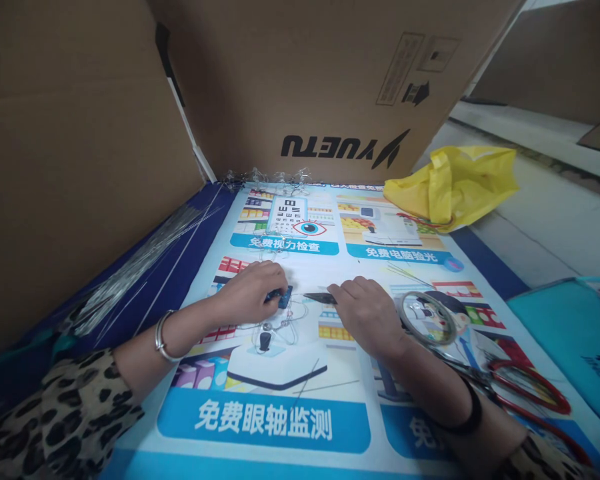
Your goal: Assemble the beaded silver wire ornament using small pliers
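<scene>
My left hand (250,291) rests on a printed poster (280,413), fingers curled around a small blue block (282,297). Just to its right, my right hand (367,313) is closed on a slim dark pointed tool (317,298), whose tip points left toward the blue block. Thin clear wire loops (280,327) lie on the poster just below both hands. A silver bangle sits on my left wrist and a black band on my right wrist.
A bundle of thin metal wires (135,267) lies at the left beside a cardboard wall (70,167). A roll of clear tape (427,317) and red-handled scissors (525,390) lie at the right. A yellow plastic bag (455,183) sits at the back right, a teal sheet (570,333) farther right.
</scene>
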A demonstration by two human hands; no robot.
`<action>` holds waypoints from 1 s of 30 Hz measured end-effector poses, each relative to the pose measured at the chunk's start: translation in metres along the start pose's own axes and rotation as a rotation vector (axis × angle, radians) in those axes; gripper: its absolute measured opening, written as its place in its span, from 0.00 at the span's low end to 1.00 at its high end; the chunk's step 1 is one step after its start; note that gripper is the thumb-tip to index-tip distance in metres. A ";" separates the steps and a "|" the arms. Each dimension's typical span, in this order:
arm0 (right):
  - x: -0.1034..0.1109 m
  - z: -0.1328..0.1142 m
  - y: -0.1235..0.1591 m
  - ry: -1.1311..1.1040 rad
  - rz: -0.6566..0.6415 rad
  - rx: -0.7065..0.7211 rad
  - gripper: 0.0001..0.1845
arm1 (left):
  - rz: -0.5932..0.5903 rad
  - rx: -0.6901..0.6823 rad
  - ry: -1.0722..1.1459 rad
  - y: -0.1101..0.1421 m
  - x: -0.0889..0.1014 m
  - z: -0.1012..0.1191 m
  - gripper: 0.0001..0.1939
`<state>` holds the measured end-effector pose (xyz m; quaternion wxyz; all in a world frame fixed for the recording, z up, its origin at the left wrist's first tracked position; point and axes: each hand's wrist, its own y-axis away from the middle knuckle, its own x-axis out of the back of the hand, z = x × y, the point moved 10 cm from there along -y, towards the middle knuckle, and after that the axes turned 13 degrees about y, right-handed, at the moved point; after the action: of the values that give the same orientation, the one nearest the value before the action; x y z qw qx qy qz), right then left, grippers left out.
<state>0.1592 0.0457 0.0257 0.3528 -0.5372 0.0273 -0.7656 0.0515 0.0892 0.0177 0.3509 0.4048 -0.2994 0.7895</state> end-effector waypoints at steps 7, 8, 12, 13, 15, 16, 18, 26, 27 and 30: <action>0.001 0.003 -0.001 0.003 0.019 -0.011 0.11 | 0.038 0.028 0.017 -0.001 0.001 -0.004 0.06; 0.001 0.003 -0.001 0.003 0.022 -0.013 0.11 | 0.046 0.038 0.018 -0.001 0.002 -0.004 0.06; 0.001 0.004 -0.002 0.012 0.027 -0.017 0.11 | 0.070 0.071 0.026 0.000 0.002 -0.007 0.05; 0.001 0.004 -0.002 0.015 0.028 -0.019 0.11 | 0.072 0.075 0.031 0.000 0.002 -0.007 0.04; 0.000 0.005 -0.003 0.022 0.030 -0.021 0.11 | 0.077 0.079 0.044 0.001 0.003 -0.008 0.04; 0.000 0.006 -0.003 0.026 0.032 -0.022 0.11 | 0.079 0.077 0.054 0.001 0.003 -0.008 0.04; -0.001 0.008 -0.003 0.032 0.037 -0.023 0.11 | 0.083 0.068 0.080 0.002 0.004 -0.008 0.04; -0.003 0.008 -0.012 0.017 0.070 -0.036 0.12 | 0.101 0.049 0.183 0.004 0.009 -0.010 0.07; -0.003 0.007 -0.012 0.011 0.071 -0.034 0.12 | 0.108 0.046 0.194 0.004 0.010 -0.010 0.08; -0.005 0.003 -0.014 0.003 0.068 -0.024 0.12 | 0.161 0.058 0.225 0.006 0.017 -0.012 0.09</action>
<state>0.1557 0.0600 0.0291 0.3719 -0.5391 0.0553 -0.7537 0.0342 0.1006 0.0250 0.3058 0.2986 -0.2667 0.8639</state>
